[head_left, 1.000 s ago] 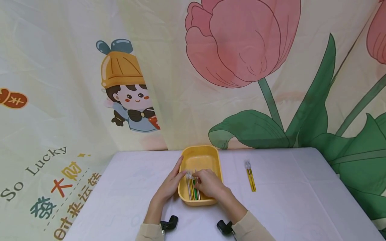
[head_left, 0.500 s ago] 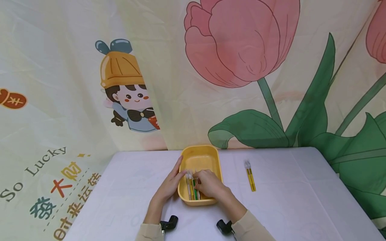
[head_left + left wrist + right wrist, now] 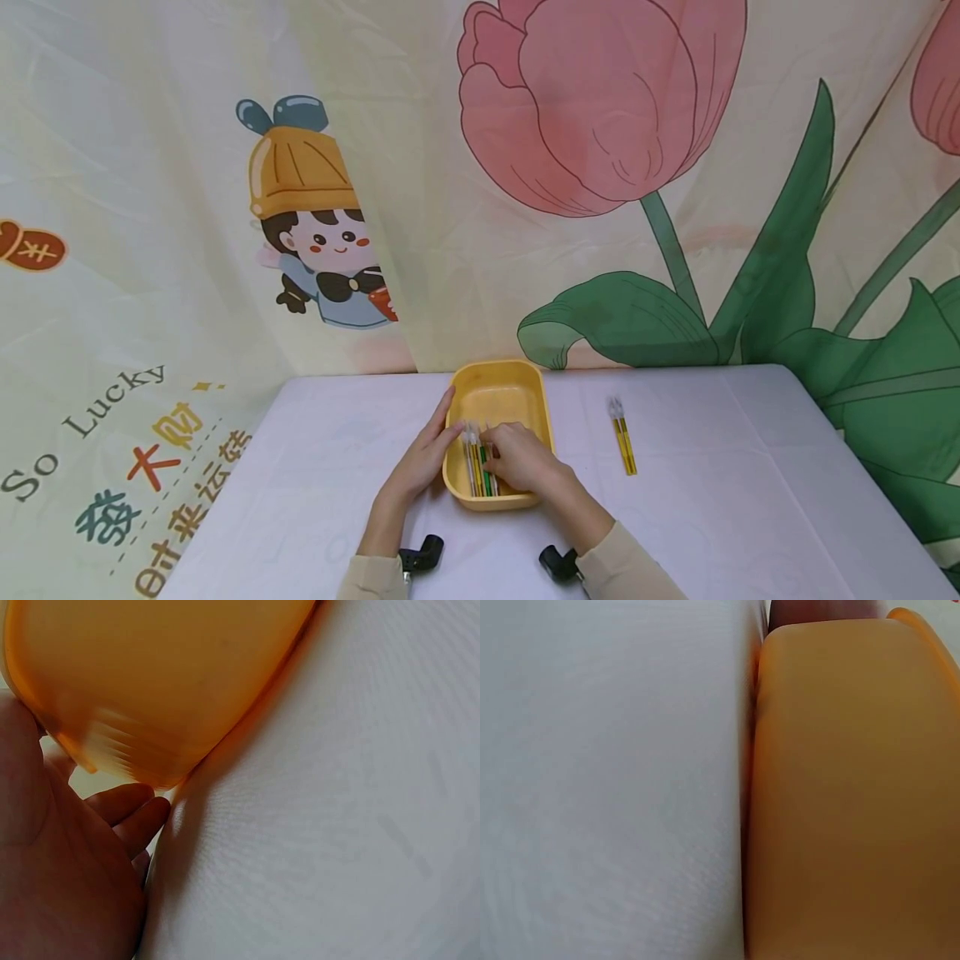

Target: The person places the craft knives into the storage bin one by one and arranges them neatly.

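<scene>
Apparently for steadiness, a yellow tray (image 3: 498, 400) on a table (image 3: 720, 525) is gripped by the left hand (image 3: 418, 460) while pen-like sticks (image 3: 484, 482) inside are pinched by the right hand (image 3: 523, 458).

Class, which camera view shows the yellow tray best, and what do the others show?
The head view: the yellow tray lies fully within frame, its inside partly visible. Both wrist views show mainly its outside, cut off by the frame.

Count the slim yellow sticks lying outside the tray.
2: one yellow stick and a second stick, side by side on the white table, right of the yellow tray. Others may be hidden.
</scene>
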`<control>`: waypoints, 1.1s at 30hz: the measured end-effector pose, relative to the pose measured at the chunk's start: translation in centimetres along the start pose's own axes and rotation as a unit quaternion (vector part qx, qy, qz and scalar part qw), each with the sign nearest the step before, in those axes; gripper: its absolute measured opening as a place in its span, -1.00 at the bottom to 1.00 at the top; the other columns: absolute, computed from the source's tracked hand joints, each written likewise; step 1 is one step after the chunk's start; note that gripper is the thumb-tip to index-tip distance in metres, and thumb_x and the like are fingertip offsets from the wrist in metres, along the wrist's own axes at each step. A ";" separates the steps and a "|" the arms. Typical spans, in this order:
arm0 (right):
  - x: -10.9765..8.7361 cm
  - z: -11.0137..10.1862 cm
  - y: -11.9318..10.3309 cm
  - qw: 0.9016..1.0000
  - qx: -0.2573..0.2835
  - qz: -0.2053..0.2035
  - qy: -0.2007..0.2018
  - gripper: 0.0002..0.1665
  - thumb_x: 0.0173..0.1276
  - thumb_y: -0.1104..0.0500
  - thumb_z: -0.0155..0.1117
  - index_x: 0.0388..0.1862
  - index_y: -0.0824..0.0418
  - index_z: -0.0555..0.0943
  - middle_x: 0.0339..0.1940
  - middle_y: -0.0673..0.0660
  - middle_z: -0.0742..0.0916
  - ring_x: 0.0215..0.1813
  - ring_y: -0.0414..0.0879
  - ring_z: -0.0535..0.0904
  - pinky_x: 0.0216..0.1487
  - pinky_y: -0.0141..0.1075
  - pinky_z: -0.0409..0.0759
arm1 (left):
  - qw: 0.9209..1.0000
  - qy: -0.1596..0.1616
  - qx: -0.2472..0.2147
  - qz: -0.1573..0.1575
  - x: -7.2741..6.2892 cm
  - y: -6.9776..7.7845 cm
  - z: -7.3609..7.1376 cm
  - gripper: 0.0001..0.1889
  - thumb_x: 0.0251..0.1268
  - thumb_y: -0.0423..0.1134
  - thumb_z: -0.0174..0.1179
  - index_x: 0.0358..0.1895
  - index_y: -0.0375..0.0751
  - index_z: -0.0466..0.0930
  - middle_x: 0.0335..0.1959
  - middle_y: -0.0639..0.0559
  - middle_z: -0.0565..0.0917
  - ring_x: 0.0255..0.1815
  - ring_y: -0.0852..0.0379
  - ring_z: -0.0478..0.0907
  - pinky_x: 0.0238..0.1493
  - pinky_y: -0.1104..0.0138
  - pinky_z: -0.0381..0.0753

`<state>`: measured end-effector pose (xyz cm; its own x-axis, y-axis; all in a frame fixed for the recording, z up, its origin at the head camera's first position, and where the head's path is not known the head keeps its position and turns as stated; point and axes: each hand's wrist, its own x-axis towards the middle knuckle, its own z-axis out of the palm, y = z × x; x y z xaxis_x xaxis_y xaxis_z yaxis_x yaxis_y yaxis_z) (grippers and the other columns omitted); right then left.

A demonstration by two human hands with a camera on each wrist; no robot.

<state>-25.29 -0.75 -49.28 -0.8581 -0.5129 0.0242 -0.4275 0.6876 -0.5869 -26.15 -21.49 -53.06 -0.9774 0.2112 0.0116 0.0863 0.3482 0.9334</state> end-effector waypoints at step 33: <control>-0.3 0.0 -0.1 1.000 -0.005 0.015 0.017 -0.48 0.37 0.16 0.49 0.28 0.25 0.68 -0.11 0.07 0.78 -0.18 -0.18 0.56 -0.03 -0.25 0.67 | 1.000 0.005 -0.001 -0.012 0.1 0.1 0.1 -0.34 0.69 0.03 -0.05 0.68 0.50 -0.10 0.71 0.36 -0.04 0.76 0.08 -0.18 0.71 -0.09 -0.17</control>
<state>-25.01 -0.73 -49.25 -0.8796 -0.4745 0.0350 -0.4046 0.7072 -0.5798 -26.19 -21.35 -53.00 -0.9809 0.1944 -0.0069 0.0629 0.3507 0.9344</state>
